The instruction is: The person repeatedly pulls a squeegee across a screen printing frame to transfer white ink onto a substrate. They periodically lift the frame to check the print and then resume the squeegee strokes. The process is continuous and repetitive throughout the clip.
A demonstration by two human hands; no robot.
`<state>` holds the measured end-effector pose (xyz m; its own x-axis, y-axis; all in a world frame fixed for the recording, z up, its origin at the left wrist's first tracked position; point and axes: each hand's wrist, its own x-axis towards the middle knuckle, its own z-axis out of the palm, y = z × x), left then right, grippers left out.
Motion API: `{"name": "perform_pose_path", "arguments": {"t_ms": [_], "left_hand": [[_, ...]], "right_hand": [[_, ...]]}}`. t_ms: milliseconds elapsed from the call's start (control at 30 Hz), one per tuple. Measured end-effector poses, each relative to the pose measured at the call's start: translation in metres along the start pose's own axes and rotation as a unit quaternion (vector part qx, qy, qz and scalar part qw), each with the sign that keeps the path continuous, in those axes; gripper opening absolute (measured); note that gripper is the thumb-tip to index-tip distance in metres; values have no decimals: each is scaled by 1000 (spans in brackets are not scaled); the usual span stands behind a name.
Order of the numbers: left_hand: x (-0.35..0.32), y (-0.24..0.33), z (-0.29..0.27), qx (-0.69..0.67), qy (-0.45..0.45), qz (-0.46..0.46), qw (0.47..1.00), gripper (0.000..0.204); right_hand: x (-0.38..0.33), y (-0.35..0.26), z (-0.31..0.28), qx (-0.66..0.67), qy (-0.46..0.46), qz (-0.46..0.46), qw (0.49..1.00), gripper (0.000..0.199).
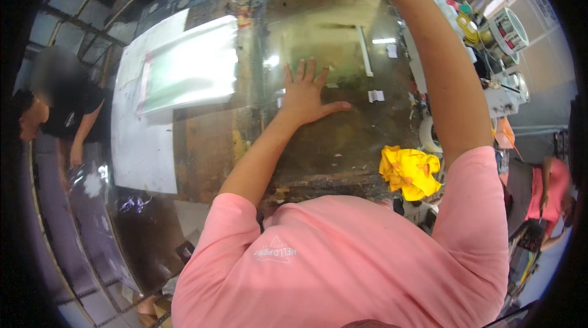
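My left hand (304, 96) lies palm down on the dark, stained tabletop (294, 156), its fingers spread and nothing in it. Just beyond the fingertips is a glossy, yellowish-green rectangular area (318, 40), with a thin white strip (365, 52) along its right side. Small white pieces, paper or tape, stick to the surface, one (376, 96) right of my thumb and another (392, 51) farther off. My right arm (450, 77) reaches far forward and leaves the picture at the top, so the right hand is cut off.
A bright framed panel (190, 71) rests on a white sheet (144, 150) at left. Crumpled yellow cloth (409, 172) sits at the near right edge, by a tape roll (429, 135). Tubs (507, 31) crowd the right side. One person (67, 107) stands left, another (548, 190) right.
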<state>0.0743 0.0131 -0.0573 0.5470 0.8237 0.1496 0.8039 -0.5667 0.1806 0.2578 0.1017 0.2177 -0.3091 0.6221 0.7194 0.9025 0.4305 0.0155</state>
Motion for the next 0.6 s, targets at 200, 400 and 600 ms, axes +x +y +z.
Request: {"name": "perform_pose_path", "arguments": {"t_ms": [200,400,600], "left_hand": [[31,59,26,-27,1,40,999,127],[33,69,29,-52,6,57,997,130],[35,66,33,-69,18,76,995,132]], "right_hand": [[13,3,0,-11,-11,20,1000,63],[21,9,3,-26,-5,15,1000,64],[33,7,-8,-33,-72,40,996,67]]}}
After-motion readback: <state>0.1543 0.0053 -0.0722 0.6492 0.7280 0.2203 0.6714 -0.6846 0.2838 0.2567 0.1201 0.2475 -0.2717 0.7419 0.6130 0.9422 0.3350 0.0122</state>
